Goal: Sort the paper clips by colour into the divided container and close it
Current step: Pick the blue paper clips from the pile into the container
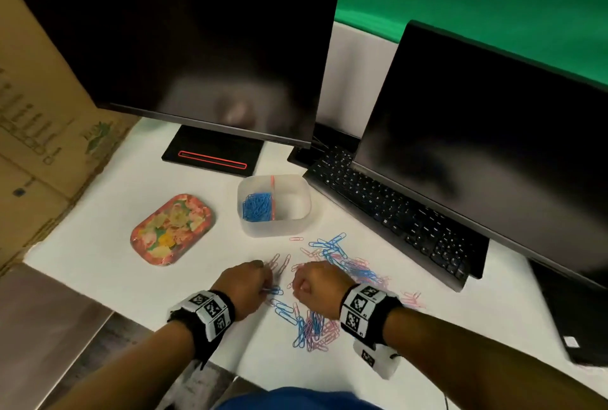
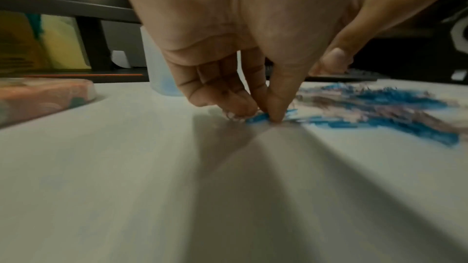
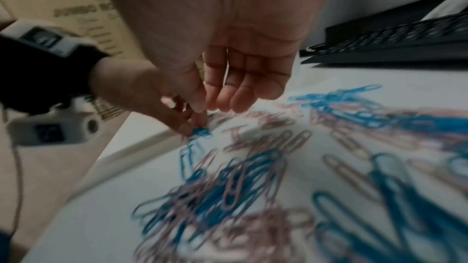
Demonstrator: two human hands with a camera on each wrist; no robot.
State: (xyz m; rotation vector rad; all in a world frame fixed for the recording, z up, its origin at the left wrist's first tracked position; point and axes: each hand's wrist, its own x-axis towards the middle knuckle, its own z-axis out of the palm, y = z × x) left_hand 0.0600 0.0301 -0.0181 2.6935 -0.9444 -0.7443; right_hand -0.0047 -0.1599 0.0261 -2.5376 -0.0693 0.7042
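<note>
Blue and pink paper clips (image 1: 332, 264) lie scattered over the white desk, with a second heap (image 1: 312, 327) between my wrists. The translucent divided container (image 1: 304, 208) stands open behind them; blue clips (image 1: 258, 207) fill its left compartment and the right one looks empty. My left hand (image 1: 251, 279) is down on the desk, its curled fingertips (image 2: 276, 111) pinching a blue clip (image 2: 260, 117), which also shows as the blue clip (image 3: 201, 132) in the right wrist view. My right hand (image 1: 312, 281) hovers beside it, fingers (image 3: 235, 95) loosely curled and holding nothing.
The floral lid (image 1: 172, 228) lies left of the container. Two dark monitors (image 1: 197, 57) and a black keyboard (image 1: 394, 212) crowd the back and right. A cardboard box (image 1: 39, 120) stands at the left. The desk edge (image 1: 98, 301) runs close to my left wrist.
</note>
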